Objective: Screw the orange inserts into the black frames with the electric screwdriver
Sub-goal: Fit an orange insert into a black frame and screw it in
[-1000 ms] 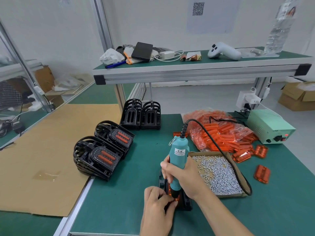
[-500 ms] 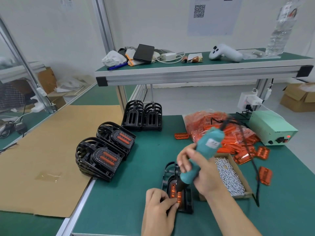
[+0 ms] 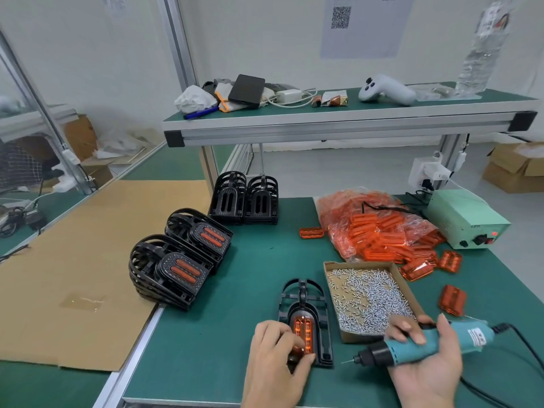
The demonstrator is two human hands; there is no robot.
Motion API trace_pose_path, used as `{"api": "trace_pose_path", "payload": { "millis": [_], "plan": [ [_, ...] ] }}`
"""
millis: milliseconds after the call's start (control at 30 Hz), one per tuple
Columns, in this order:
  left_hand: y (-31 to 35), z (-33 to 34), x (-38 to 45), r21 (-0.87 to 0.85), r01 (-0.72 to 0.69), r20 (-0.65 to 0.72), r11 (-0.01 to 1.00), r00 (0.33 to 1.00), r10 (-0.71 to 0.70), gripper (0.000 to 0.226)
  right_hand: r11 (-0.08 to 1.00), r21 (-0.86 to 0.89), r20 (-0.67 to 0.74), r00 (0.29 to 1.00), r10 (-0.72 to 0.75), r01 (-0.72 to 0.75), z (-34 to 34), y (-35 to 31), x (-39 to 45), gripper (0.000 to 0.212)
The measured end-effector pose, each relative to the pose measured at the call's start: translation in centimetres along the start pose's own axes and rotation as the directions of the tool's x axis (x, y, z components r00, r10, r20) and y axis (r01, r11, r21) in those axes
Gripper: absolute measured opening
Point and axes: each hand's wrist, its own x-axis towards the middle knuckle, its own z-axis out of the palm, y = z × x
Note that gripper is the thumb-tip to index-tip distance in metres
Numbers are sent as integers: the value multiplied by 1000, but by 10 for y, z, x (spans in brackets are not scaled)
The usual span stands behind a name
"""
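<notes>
Orange insert (image 3: 303, 331) pinched by left hand (image 3: 273, 363); right hand (image 3: 426, 363) grips teal screwdriver (image 3: 424, 347).

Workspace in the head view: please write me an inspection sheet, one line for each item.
Surface: green bench mat; brown cardboard sheet on its left part.
Job's things: black frame with orange insert lies in front; two stacks of finished frames; two stacks of bare frames; bag of inserts; box of screws; electric screwdriver.
Clutter: loose inserts right of the box.
Hands: left hand grips the frame's near end; right hand holds the screwdriver, tip off the frame.
Cables: black cord runs from the screwdriver.
Surroundings: power unit, upper shelf with controller, cartons on the floor.
</notes>
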Motion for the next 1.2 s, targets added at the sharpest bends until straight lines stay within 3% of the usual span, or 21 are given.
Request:
{"api": "trace_pose_path", "payload": {
  "millis": [200,400,467,567,667,767,900,1067,1200],
  "plan": [
    [28,4,4,242,89,186,966,973,-137,80,1000,-16,-31,999,17,-18,-6,3,0,36],
    [50,8,14,331,243,189,912,930,-317,67,999,-28,-37,999,15,-16,-4,0,-2,29],
    [53,5,13,252,345,161,904,906,-391,61,999,-27,-35,999,16,-17,-5,0,-3,28],
    [53,-7,18,-50,521,94,852,852,-515,46,999,-40,-20,1000,18,-19,-7,0,-2,28],
    [44,-27,28,-375,644,81,667,740,-668,37,998,-62,-5,1000,17,-17,-9,1,1,28],
    [23,-44,31,-513,699,73,498,614,-786,18,996,-87,-5,1000,10,-10,-10,3,4,28],
    [-8,-69,24,-414,790,48,452,515,-856,3,995,-101,-16,1000,7,-9,-11,5,6,28],
    [-25,-92,21,-99,832,43,546,551,-833,27,994,-112,-26,1000,12,-15,-8,4,4,27],
    [-28,-91,23,24,834,150,551,542,-827,33,991,-135,-31,999,17,-21,-1,4,1,28]
  ]
}}
